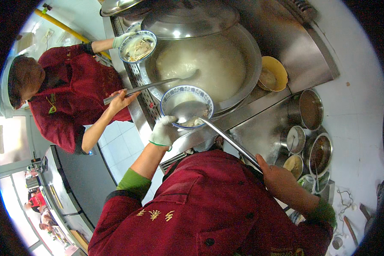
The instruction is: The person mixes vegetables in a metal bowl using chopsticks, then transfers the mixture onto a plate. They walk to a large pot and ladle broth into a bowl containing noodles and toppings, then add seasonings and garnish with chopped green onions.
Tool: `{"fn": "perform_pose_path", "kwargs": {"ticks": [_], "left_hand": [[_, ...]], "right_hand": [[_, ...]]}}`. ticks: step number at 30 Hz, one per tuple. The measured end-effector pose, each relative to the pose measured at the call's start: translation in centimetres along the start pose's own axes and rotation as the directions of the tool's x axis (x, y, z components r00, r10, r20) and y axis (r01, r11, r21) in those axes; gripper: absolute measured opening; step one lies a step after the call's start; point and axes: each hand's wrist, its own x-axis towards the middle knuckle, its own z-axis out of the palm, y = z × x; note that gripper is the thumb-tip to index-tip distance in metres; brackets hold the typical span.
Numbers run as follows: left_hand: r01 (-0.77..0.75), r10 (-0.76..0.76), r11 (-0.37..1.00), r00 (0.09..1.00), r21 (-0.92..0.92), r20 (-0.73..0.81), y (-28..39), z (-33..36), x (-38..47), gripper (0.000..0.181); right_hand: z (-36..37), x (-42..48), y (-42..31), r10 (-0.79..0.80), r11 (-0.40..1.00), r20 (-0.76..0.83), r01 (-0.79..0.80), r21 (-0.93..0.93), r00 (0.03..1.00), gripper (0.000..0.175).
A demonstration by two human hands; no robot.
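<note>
My left hand (164, 130), in a whitish glove with a green cuff, grips the near left rim of a blue-and-white patterned bowl (187, 91). Bits of food lie in the bowl, at the near edge of the big metal pot (254, 60) of cloudy, steaming broth (217, 60). My right hand (276, 176) is bare and closed round the long metal handle of a ladle (187, 110). The ladle's head rests inside the bowl and hides part of what it holds. A large metal lid (192, 22) covers the far part of the pot.
At the left a co-worker (73, 86) holds another patterned bowl (137, 48) and a second ladle (140, 88) over the pot. A yellow enamel bowl (276, 72) stands right of the pot. Several metal containers (311, 108) with contents line the counter's right end.
</note>
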Motion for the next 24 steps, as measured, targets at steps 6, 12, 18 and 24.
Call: {"fn": "perform_pose_path", "kwargs": {"ticks": [6,12,18,24], "left_hand": [[0.130,-0.065,0.962,0.963,0.241,-0.263,3.0,3.7,1.2,0.045],[0.206,-0.112,0.946,0.933,0.252,-0.341,3.6,4.4,0.6,0.056],[0.035,-0.034,0.990,0.999,0.135,-0.012,3.6,1.6,2.3,0.072],[-0.131,0.148,0.987,0.965,0.094,-0.218,0.1,-1.3,0.6,0.079]], "right_hand": [[-0.4,0.7,2.3,-0.070,0.943,-0.018,0.072,0.326,0.997,0.070],[-0.3,1.1,3.5,-0.048,0.937,0.121,0.002,0.348,0.991,0.068],[0.3,2.6,3.3,-0.066,0.962,-0.103,0.091,0.259,0.992,0.065],[3.1,5.0,3.2,-0.011,0.947,-0.185,0.070,0.313,0.983,0.064]]}}
